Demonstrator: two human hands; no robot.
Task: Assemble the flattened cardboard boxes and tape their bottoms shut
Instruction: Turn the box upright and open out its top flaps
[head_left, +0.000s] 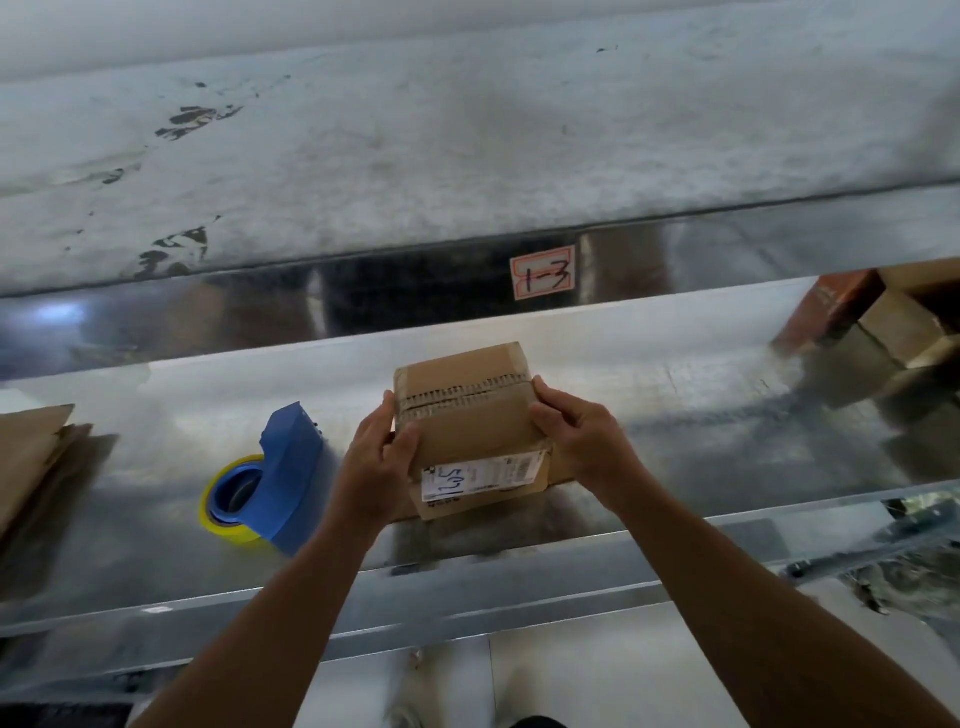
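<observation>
A small brown cardboard box (470, 415) stands on the shiny metal table (675, 431) at the centre, its flaps folded together on top with a ragged seam across them. A white label with handwriting is stuck on its near side. My left hand (382, 457) grips the box's left edge, thumb on top. My right hand (576, 431) holds the right edge, fingertips on the seam. A blue tape dispenser with a yellow roll (270, 488) lies on the table to the left of the box, apart from both hands.
Flattened cardboard pieces (31, 457) lie at the table's left edge. Assembled brown boxes (893, 322) sit at the far right. A label reading "1-3" (543, 273) is stuck on the metal back rail. A grey stained wall rises behind the table.
</observation>
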